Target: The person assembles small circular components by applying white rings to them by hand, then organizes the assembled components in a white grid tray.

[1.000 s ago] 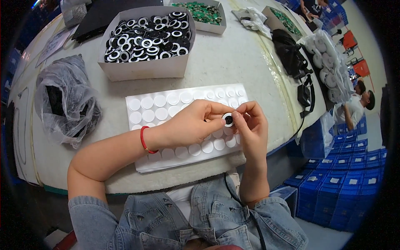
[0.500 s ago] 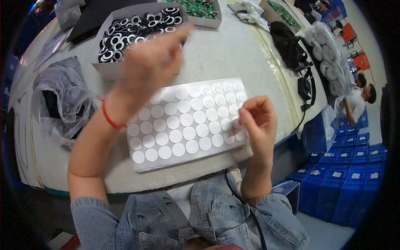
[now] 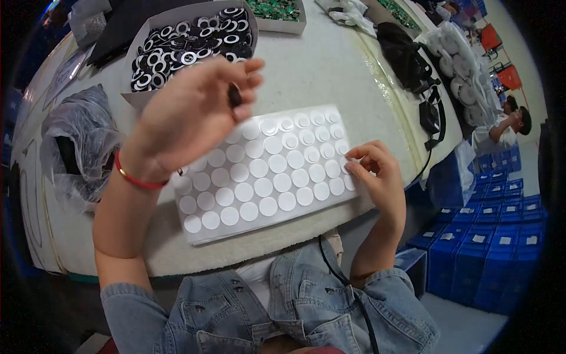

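A white sheet [image 3: 277, 216] with rows of round white stickers lies on the table in front of me, and some stickers near its far right carry smaller white discs. Above its far left part is my left hand [image 3: 194, 115], its fingers curled around a small dark piece [image 3: 234, 95]. My right hand [image 3: 380, 174] is at the sheet's right edge, thumb and forefinger drawn together over the end stickers. Whatever those fingertips may hold is too small to make out. Beyond my left hand stands an open box [image 3: 131, 65] full of black-and-white rings.
A clear plastic bag [image 3: 82, 141] with dark contents lies at the left. Green parts fill a second box [image 3: 289, 27] at the back. Black bag-like item [image 3: 404, 59] and cable lie right. Blue bins [image 3: 471, 259] stand beyond the table, near another person [image 3: 501, 130].
My left hand has come back from the box toward me, turning its palm up, and the dark piece now shows. My right hand has shifted slightly right and down along the sheet's edge.
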### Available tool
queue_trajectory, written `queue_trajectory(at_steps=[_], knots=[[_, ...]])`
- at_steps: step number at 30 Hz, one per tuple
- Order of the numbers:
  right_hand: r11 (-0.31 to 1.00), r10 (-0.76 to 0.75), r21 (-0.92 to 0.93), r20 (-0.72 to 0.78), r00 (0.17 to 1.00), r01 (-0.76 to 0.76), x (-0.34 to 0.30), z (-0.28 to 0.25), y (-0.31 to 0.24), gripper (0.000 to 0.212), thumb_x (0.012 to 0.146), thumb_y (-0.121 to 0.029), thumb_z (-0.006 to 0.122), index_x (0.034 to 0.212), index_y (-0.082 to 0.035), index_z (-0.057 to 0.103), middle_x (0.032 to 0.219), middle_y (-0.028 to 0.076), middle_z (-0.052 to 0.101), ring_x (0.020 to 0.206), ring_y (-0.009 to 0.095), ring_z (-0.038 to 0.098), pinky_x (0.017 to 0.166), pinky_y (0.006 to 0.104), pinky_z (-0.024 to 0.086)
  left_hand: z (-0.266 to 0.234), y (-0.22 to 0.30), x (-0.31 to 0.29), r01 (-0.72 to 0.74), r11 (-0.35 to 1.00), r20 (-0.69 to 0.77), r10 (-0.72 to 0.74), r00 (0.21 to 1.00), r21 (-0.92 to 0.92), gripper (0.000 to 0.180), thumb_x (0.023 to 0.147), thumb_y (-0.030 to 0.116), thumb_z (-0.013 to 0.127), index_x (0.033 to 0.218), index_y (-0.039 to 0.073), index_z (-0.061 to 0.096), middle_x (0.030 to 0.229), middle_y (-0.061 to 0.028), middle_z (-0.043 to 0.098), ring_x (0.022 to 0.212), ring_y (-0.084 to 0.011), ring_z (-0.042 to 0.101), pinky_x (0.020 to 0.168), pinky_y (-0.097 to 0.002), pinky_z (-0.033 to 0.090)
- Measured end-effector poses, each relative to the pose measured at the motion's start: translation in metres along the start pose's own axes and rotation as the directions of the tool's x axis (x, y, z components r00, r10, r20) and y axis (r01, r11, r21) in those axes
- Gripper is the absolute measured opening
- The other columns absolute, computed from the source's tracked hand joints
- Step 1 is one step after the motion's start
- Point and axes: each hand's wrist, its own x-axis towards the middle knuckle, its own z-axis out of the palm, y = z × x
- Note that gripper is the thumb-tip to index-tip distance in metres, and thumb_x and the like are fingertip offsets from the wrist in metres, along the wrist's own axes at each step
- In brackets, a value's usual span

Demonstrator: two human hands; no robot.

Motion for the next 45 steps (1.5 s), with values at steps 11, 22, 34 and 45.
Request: queue_trajectory(at_steps=[11,22,34,45], knots=[[0.984,-0.063,-0.156,0.160,0.985,0.088,0.014,-0.005,0.000,0.008,0.080,-0.005,0.065,0.081,0.001,0.060,0.076,0.008,0.054,0.065,0.018,0.054,0.060,0.0282,0.043,0.014,-0.044,0.001,0.323,0.931,0.215,-0.355,0.910,0.169,0.037,0.098,0.008,0.040,0.129,-0.011,0.031,0.118,-0.0249,0.053,0.107,-0.0232,0.058,0.091,-0.0261,0.049],[0.922,-0.281,0.307,0.110,0.954,0.236,-0.028,-0.031,0.007,0.012,0.086,-0.008,0.060,0.082,-0.002,0.051,0.086,0.007,0.048,0.080,0.016,0.047,0.074,0.0274,0.039,0.014,-0.056,0.007,0.304,0.835,0.175,-0.420,0.891,0.458,0.029,0.096,0.017,0.052,0.113,-0.006,0.057,0.096,-0.0157,0.066,0.085,-0.0166,0.067,0.070,-0.0217,0.056],[0.780,-0.121,0.622,0.056,0.991,0.061,-0.017,0.025,-0.036,0.004,0.088,0.000,0.056,0.090,0.000,0.053,0.083,0.001,0.052,0.073,0.006,0.050,0.064,0.0198,0.040,0.018,-0.070,0.001,0.167,0.932,0.161,-0.227,0.960,0.321,0.030,0.095,0.013,0.053,0.118,-0.006,0.053,0.096,-0.0148,0.067,0.086,-0.0162,0.067,0.077,-0.0245,0.055],[0.876,-0.090,0.446,-0.223,0.971,0.184,-0.004,0.052,-0.045,0.011,0.084,0.000,0.065,0.090,0.000,0.055,0.081,0.002,0.060,0.072,0.006,0.056,0.065,0.0195,0.045,0.013,-0.081,0.005,0.178,0.950,0.243,-0.241,0.939,0.256,0.032,0.097,0.011,0.045,0.120,-0.011,0.050,0.110,-0.0161,0.060,0.099,-0.0185,0.063,0.086,-0.0271,0.054]])
